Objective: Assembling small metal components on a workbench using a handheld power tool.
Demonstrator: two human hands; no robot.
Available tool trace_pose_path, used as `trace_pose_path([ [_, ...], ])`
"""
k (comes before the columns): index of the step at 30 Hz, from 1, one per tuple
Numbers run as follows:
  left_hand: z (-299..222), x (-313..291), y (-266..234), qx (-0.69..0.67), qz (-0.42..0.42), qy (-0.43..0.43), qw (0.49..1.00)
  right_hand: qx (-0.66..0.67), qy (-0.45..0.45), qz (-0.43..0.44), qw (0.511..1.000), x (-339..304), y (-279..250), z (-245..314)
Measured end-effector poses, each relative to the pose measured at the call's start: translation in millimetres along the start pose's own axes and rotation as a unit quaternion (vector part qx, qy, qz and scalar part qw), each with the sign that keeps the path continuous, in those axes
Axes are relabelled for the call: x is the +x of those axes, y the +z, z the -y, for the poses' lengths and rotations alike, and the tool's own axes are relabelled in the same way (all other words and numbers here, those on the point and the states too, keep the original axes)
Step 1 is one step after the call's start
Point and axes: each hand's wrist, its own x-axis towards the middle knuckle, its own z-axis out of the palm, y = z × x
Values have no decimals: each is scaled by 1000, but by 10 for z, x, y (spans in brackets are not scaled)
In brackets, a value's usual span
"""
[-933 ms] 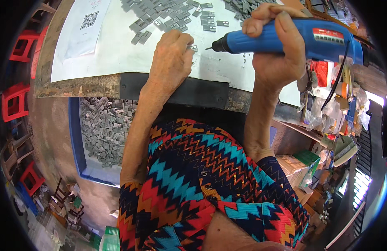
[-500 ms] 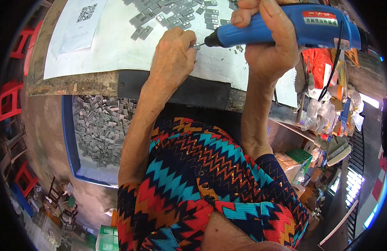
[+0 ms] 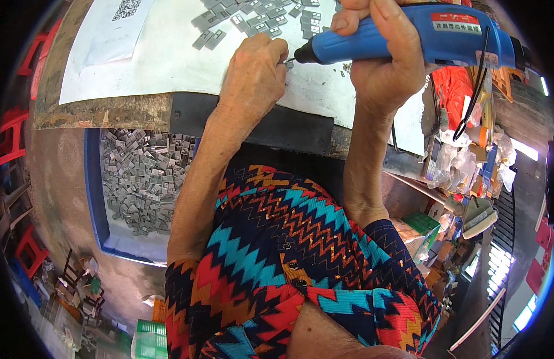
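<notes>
My right hand [image 3: 387, 54] is wrapped round a blue electric screwdriver [image 3: 373, 36] with a black nose, held nearly level and pointing left. My left hand [image 3: 253, 72] pinches a small grey rectangular part [image 3: 289, 64] at its fingertips, right at the screwdriver's tip; most of that part is hidden by the fingers. Beyond my hands, many like grey parts [image 3: 259, 18] lie loose on the white sheet [image 3: 169, 54], some lined up in a short column. A little heap of tiny dark screws [image 3: 347, 67] lies under the screwdriver.
A blue bin [image 3: 93, 191] full of grey parts stands below the table edge at left. Paper with a printed code [image 3: 118, 36] lies at the far left. A black strip [image 3: 253, 122] covers the front edge. Red bags [image 3: 453, 96] and clutter crowd the right; red stools [image 3: 14, 134] stand left.
The view has shifted slightly. My left hand's fingers have curled a little more over the grey part, while the screwdriver stays close to it in my right hand.
</notes>
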Motion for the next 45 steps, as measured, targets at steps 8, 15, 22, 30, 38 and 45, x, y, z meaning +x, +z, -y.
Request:
trace_pose_path([
  [8, -12, 5, -7, -3, 4, -2, 1000, -18, -9, 5, 1000, -2, 32, -19],
  [15, -1, -7, 16, -17, -12, -1, 1000, -59, -24, 15, 998, -14, 51, -18],
  [22, -11, 16, 2, -14, 13, -24, 1000, -92, -19, 18, 995, -14, 68, -36],
  [30, 27, 19, 13, 3, 21, -28, 999, -96, 36, 10, 995, -37, 49, -41],
  [38, 0, 40, 4, -31, 20, -32, 999, -154, 79, 47, 984, -38, 24, -38],
  [45, 22, 0, 30, -10, -1, 0, 1000, -104, 93, 59, 988, 24, -46, -124],
])
